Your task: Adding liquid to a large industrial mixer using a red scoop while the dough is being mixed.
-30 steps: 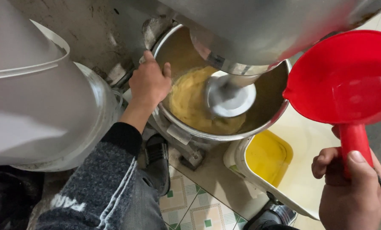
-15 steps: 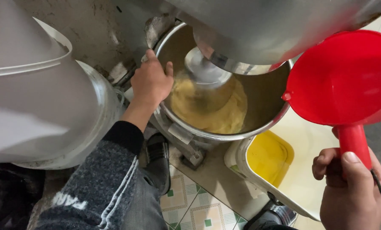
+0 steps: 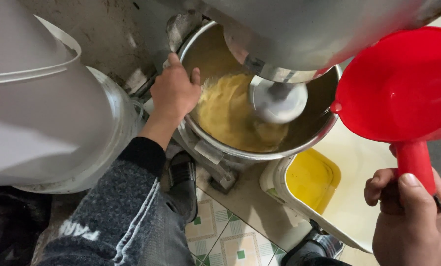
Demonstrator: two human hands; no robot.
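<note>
Head view, left hand: the left hand (image 3: pixel 175 92) rests on the rim of the steel mixing bowl (image 3: pixel 240 152), fingers (image 3: pixel 173 63) curled over its edge and clamped there, as half a second ago.
Head view, right hand: the right hand (image 3: pixel 410 216) is wrapped shut around the handle of the red scoop (image 3: pixel 397 83), which hangs just right of the bowl, a little higher than a second ago.
Bowl contents: yellow dough (image 3: pixel 228 113) lies against the bowl's left wall.
Beater: the metal beater (image 3: pixel 278 101) has swung from the back of the bowl to the right of the dough, so the mixer appears to be running.
Below: a white tub with a yellow inside (image 3: pixel 311 180) stands on the floor, beside a white bucket (image 3: pixel 48 128) at left.
</note>
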